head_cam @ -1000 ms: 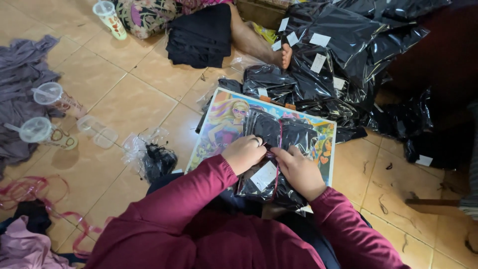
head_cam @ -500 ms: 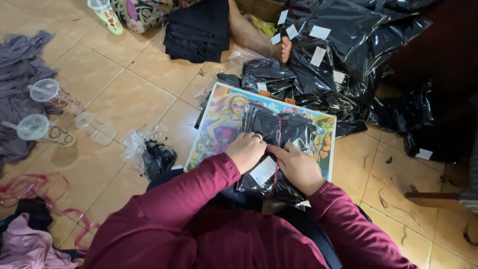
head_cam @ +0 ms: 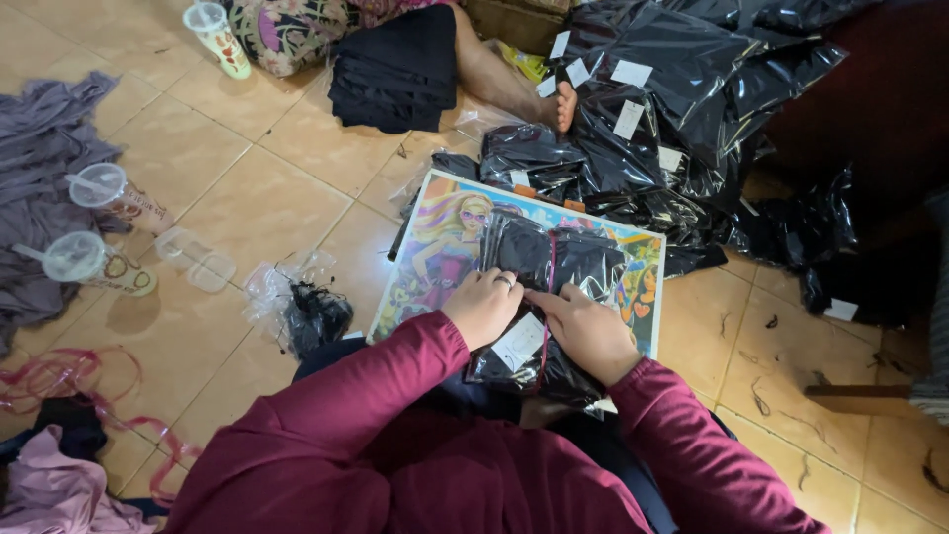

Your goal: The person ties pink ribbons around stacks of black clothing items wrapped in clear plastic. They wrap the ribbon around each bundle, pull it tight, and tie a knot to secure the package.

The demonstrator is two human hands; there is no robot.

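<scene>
1. The left hand (head_cam: 481, 307) and right hand (head_cam: 585, 331) both press down with curled fingers on a clear plastic packet of black cloth (head_cam: 539, 297); each grips it, the hands almost touching over its middle.
2. The packet lies on a colourful cartoon picture board (head_cam: 435, 247), reaching from the board's middle past its near edge toward the person's lap. A white rectangular label (head_cam: 519, 341) sits on the packet between the hands.
3. Beyond the board's far edge is a heap of glossy black plastic packages (head_cam: 672, 109), several bearing small white rectangular labels; the heap touches the board's far right corner.
4. A folded black garment (head_cam: 395, 69) lies on the floor near another person's bare foot (head_cam: 563, 104).
5. Left of the board, just beside it, a crumpled clear bag with black material (head_cam: 301, 311) rests on the floor.
6. Further left are two lidded plastic cups (head_cam: 94, 222) and grey cloth (head_cam: 40, 158); pink ribbon (head_cam: 69, 381) trails at the near left.
7. The floor is tan tile (head_cam: 217, 168), with open room between the board and the cups.
</scene>
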